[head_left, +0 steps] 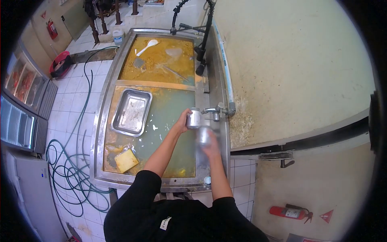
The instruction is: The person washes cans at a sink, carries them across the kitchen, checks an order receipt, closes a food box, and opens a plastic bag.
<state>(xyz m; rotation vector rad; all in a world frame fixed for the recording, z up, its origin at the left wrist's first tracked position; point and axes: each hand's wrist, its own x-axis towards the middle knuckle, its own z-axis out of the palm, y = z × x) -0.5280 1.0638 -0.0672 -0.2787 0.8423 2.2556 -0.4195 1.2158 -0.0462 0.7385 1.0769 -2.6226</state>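
Observation:
My left hand (183,122) is closed around a pale cylindrical jar (194,118) beside the metal tap (211,110), over the sink's right edge. Just below it, my right hand (212,147) grips a silvery cylindrical container (204,137), smeared by motion. The two containers are close together; whether they touch I cannot tell. A small round white lid (207,180) lies on the steel rim near my right forearm.
The near basin (173,101) holds cloudy water, a steel tray (132,113) and a yellow sponge (126,161). A white spoon (147,47) lies in the far basin's yellowish liquid. A black spray hose (209,32) rises by the wall. A green hose (68,173) coils on the floor.

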